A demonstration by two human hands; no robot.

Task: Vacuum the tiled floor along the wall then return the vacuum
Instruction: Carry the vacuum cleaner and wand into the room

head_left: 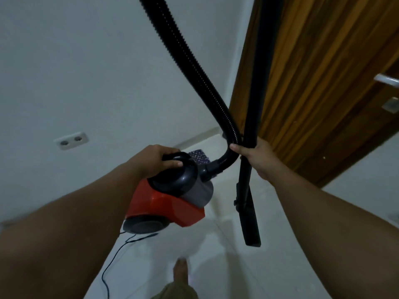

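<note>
White tile makes up the floor [269, 266], running to a pale wall [86, 61] from nine to twelve o'clock, with a wooden door [323, 83] at two o'clock. No dirt or cleaned strip can be told on the tiles. The vacuum [168, 201], red body with a grey drum, hangs off the floor at centre, carried by its top handle. Its ribbed hose [194, 67] loops up out of view at twelve o'clock. The rigid wand [248, 190] hangs nozzle-down at four o'clock, clear of the tiles. The power cord [112, 260] trails loose at seven o'clock; the wall socket [71, 140] at nine o'clock stands empty.

The left hand [155, 160] has its fingers wrapped on the handle. The right hand [257, 158] has its fingers closed round wand and hose together.

Judgement: unplugged and carried, so either fetching or returning; which cannot be settled.
</note>
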